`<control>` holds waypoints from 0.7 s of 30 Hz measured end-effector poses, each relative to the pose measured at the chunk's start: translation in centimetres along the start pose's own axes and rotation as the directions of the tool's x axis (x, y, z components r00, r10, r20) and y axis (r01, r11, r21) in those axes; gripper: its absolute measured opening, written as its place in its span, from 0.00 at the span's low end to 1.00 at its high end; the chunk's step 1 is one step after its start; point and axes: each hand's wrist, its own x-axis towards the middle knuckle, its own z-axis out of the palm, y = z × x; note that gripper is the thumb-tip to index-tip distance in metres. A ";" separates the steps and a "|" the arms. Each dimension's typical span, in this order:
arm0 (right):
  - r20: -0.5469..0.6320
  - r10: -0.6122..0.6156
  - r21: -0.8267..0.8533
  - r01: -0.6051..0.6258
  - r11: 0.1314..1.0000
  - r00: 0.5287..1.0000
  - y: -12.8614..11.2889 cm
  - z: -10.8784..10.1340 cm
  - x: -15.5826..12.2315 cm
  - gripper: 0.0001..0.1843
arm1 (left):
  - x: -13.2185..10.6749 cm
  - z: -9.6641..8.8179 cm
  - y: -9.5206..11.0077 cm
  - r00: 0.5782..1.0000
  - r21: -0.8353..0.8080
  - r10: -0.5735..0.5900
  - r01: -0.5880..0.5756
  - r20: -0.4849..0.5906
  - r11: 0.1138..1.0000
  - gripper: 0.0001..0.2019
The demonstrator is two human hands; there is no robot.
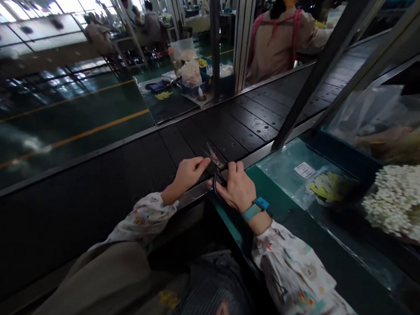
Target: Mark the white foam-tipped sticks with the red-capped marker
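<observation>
My right hand point(237, 185), with a teal band on its wrist, is closed on the dark handles of a pair of scissors point(213, 157). The blades stand apart and point up and to the left, over the edge of the dark conveyor. To the left of the blades, my left hand point(191, 174) is closed in a pinch, thumb against finger. Whatever sits in that pinch is too small to make out. Both hands are close together above the conveyor's metal rim point(200, 190).
A dark slatted conveyor point(240, 123) runs from lower left to upper right. To the right are a green worktop point(282, 208), a clear plastic bag point(325, 185) with something yellow inside, and white flower clusters point(404, 201). A slanted metal post point(318, 71) rises nearby. A co-worker point(273, 40) sits across.
</observation>
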 end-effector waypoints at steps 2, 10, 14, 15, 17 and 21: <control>0.003 0.050 0.030 -0.050 0.998 0.999 0.8 0.2 0.3 0.30 | -0.1 0.3 -0.5 0.999 -0.024 0.011 -0.010 0.032 1.000 0.22; 0.059 0.037 0.124 -0.044 0.991 0.998 2.0 0.7 0.6 0.29 | 0.1 1.6 -1.4 0.982 -0.043 0.187 -0.188 -0.015 0.981 0.15; 0.051 0.015 0.108 -0.020 0.994 0.999 1.7 0.8 0.5 0.30 | -0.2 1.6 -1.1 0.972 -0.019 0.236 -0.236 -0.019 0.971 0.13; 0.050 0.018 0.105 -0.024 0.994 0.999 1.8 0.8 0.6 0.30 | -0.3 1.5 -1.0 0.969 -0.018 0.246 -0.247 -0.025 0.969 0.13; 0.055 0.064 0.090 -0.069 0.994 0.996 2.3 0.6 0.8 0.28 | -0.6 1.0 -0.9 0.963 -0.014 0.265 -0.266 -0.045 0.964 0.13; 0.007 0.117 -0.001 -0.117 0.993 0.993 3.2 -0.1 0.9 0.29 | -0.9 -0.4 -0.7 0.955 0.036 0.278 -0.276 -0.100 0.960 0.16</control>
